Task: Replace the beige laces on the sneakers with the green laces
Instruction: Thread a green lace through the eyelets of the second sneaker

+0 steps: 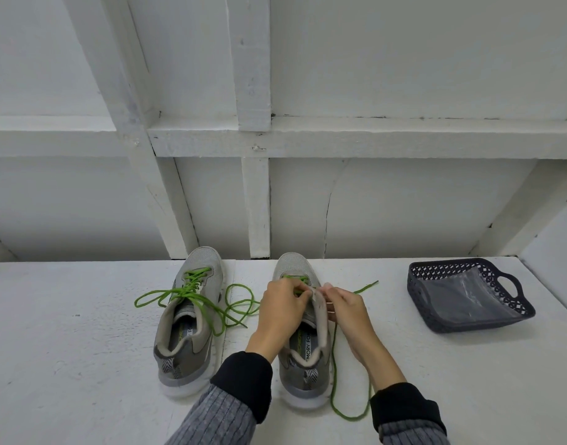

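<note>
Two grey sneakers stand side by side on the white table, toes pointing away from me. The left sneaker (188,319) is threaded with a green lace (192,297) whose loose ends trail to both sides. Over the right sneaker (303,351), my left hand (280,313) pinches a green lace (335,380) at the eyelets. My right hand (348,311) pinches the shoe's right edge and the lace there. That lace loops down past the heel, and one end lies to the upper right. No beige laces are in view.
A dark plastic basket (436,319) with a clear plastic bag inside sits at the right of the table. A white wall with wooden beams rises straight behind the shoes. The table (67,348) is white and slightly scuffed.
</note>
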`<state>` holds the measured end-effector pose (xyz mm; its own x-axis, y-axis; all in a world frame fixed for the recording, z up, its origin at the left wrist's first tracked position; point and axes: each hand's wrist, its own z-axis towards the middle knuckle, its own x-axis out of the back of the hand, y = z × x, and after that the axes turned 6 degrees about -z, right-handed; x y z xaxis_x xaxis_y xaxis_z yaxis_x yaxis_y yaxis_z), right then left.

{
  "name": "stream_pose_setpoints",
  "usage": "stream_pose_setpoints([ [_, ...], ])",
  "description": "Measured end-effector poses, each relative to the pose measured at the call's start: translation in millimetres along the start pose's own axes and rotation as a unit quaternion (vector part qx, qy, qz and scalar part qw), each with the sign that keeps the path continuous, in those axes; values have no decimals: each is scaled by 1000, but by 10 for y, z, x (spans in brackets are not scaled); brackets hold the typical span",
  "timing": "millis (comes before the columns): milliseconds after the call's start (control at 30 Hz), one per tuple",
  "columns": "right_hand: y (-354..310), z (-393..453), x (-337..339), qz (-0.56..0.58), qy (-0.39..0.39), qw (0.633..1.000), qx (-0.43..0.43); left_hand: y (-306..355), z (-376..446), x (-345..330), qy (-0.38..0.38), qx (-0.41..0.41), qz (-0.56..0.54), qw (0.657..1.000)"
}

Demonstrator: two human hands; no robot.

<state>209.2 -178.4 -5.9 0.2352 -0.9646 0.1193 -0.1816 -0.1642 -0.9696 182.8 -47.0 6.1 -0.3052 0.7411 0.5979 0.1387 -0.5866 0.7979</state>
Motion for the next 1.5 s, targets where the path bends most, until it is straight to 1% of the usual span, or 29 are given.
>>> stream_pose_setpoints([
  [100,-25,51,29,27,-20,999,-16,-20,28,-10,-8,-6,0,1000],
  [200,-26,109,1,-11,-4,1000,-13,-73,20,-18,-24,-19,-19,999],
  [267,-15,129,-27,-40,33,999,8,-157,-30,-34,4,-31,-13,999],
  [333,-16,114,-32,-54,73,995,37,-230,-140,-49,55,-7,-34,998],
  [367,-22,98,-25,-39,87,994,53,-250,-198,-52,84,13,-71,994],
  [433,-57,53,-8,42,93,992,79,-275,-281,-52,127,52,-158,978],
  [500,-136,5,45,122,81,984,104,-272,-335,-48,142,82,-208,964],
  [567,-203,-39,149,143,89,979,115,-272,-369,-44,155,100,-237,954],
  [600,-207,-54,214,126,100,980,115,-270,-385,-43,158,105,-243,951],
  [633,-197,-68,283,75,114,984,116,-263,-399,-45,155,110,-246,950],
  [667,-168,-78,346,-10,119,986,118,-266,-405,-50,148,116,-248,950],
  [700,-123,-89,387,-113,105,981,120,-270,-400,-57,135,121,-248,952],
  [733,-63,-99,400,-206,72,969,120,-286,-378,-71,118,124,-246,954],
  [767,5,-104,392,-267,31,956,113,-303,-351,-86,102,126,-242,957],
  [833,96,-117,327,-301,-22,947,107,-325,-308,-105,73,140,-225,961],
  [900,94,-116,266,-301,-20,946,119,-319,-293,-101,53,158,-211,963],
  [967,40,-113,244,-245,6,963,115,-310,-298,-90,37,168,-218,961],
  [1067,-187,-171,260,-81,42,989,118,-332,-292,-95,34,157,-223,961],
  [1100,-267,-193,278,-13,40,990,135,-356,-282,-107,38,162,-224,960],
  [1167,-401,-225,328,135,16,978,155,-345,-282,-105,33,164,-233,958],
  [1200,-440,-240,350,182,8,972,150,-331,-285,-102,31,162,-235,958],
  [1233,-447,-242,370,181,14,973,143,-313,-295,-94,32,160,-237,958],
  [1267,-439,-244,382,141,27,981,135,-320,-295,-100,34,162,-237,957],
  [1333,-340,-202,400,-15,45,991,122,-337,-285,-117,40,158,-245,956],
  [1400,-192,-143,377,-179,19,978,105,-328,-290,-116,47,157,-258,952],
  [1433,-114,-118,358,-240,-1,967,91,-318,-301,-113,50,161,-265,950],
  [1500,-19,-82,312,-297,-27,951,85,-311,-321,-106,53,159,-269,949],
])
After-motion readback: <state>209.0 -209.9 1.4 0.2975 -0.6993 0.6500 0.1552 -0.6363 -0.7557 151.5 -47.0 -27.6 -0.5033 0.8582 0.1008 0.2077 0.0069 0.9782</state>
